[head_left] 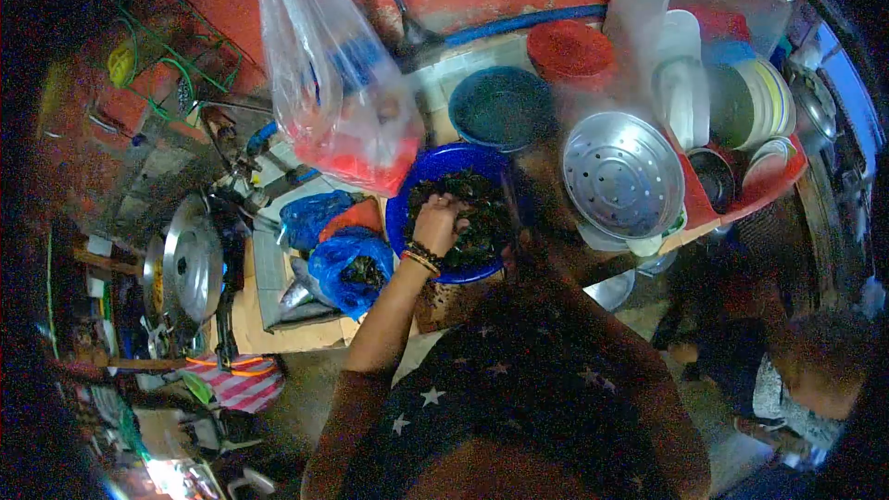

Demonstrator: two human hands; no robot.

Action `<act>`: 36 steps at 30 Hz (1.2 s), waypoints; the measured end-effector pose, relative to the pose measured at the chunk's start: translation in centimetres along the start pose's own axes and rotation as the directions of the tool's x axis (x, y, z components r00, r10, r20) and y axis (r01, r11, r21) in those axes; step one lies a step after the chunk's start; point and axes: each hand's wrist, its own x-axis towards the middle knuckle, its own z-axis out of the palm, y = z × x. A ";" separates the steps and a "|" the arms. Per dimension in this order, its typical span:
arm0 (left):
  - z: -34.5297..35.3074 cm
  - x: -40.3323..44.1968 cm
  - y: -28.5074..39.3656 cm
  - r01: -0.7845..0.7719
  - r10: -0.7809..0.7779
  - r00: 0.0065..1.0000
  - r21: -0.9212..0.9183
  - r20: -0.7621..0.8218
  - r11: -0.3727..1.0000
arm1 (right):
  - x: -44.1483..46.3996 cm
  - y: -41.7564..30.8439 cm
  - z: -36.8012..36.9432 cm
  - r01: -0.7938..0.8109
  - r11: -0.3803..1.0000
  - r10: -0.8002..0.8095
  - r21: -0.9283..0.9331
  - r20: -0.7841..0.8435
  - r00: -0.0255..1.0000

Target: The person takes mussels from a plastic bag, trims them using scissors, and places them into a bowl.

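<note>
A blue basin (pixel 400 187) stands on the counter with dark leafy greens (pixel 472 187) inside. My left hand (pixel 439 225), with beaded bracelets at the wrist, reaches into it from the near left. Its fingers are curled down into the greens and closed on some of them. My right hand (pixel 524 255) is at the basin's right rim, in deep shadow, and its fingers cannot be made out. Left of the basin lies a blue plastic bag (pixel 344 264) with some greens showing in its opening.
A clear plastic bag (pixel 324 83) hangs above the basin's left. Behind are a dark teal basin (pixel 500 109) and a red bowl (pixel 569 49). A perforated metal steamer (pixel 622 176) and a red dish rack (pixel 755 196) with plates stand right. Metal lids (pixel 193 264) are left.
</note>
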 end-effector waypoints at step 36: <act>-2.0 -3.3 1.3 0.118 -0.177 0.942 -0.211 -0.286 0.970 | 6.6 9.3 -2.0 -0.159 0.925 0.315 -0.345 0.462 0.829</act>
